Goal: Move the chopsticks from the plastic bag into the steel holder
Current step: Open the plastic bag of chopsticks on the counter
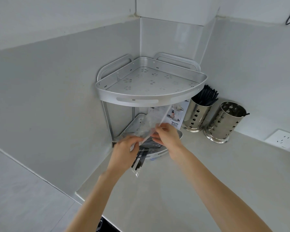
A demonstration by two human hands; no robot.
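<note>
A clear plastic bag (150, 122) with dark chopsticks (143, 154) in its lower part is held in front of the corner rack. My left hand (126, 152) grips the bag's lower part round the chopsticks. My right hand (166, 135) pinches the bag's upper film a little higher. Two perforated steel holders stand at the right on the counter: the left holder (195, 114) is packed with black chopsticks (206, 96), the right holder (223, 122) shows one dark tip at its rim.
A two-tier aluminium corner rack (136, 100) stands in the wall corner, its lower shelf behind my hands. A printed card (177, 117) leans behind the bag. A wall socket (282, 139) sits at the right. The beige counter (182, 190) spreads below.
</note>
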